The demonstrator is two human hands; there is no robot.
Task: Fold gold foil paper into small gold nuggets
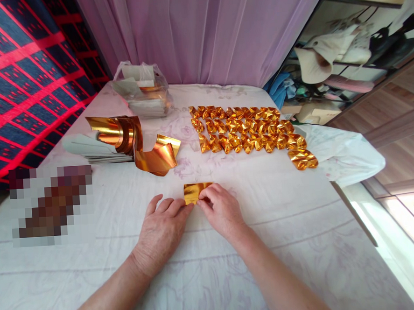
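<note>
A small sheet of gold foil paper [191,191] lies on the cloth-covered table in front of me. My right hand [222,209] pinches it at its right side between thumb and fingertips. Palm down on the cloth, my left hand [164,227] has its fingers stretched out, and the nearest fingertips touch the paper's lower left corner. Its thumb is hidden. Beyond the hands, to the right, several folded gold foil pieces [239,142] stand in rows. To the left, a curled stack of gold foil sheets [156,160] lies partly unrolled.
Pale sheets [97,147] lie under the foil roll. A clear plastic bag [147,95] of papers stands at the back left. A white plastic bag [347,153] hangs at the right table edge. Purple curtain [199,34] closes the back; shelves with hats [313,57] stand right.
</note>
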